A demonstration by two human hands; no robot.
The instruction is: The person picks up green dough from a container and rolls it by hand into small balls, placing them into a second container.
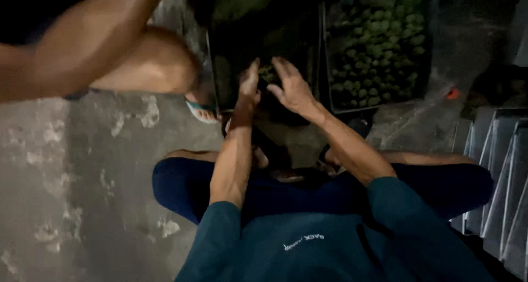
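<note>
Reaching into the dark crate (264, 45) at top centre: left hand (248, 89) and right hand (291, 86) both over a small cluster of green fruit (268, 73) just between them. Fingers spread, grip apart on both, nothing clamped that I can see. Fruit looks small, round, pale green, knobbly; dim and blurred, so detail is poor. Judging: light, firm, probably bruisable, best cupped from below in handfuls. Second crate of green fruit (379, 45) upper right. Another person's leg (143, 64) upper left.
</note>
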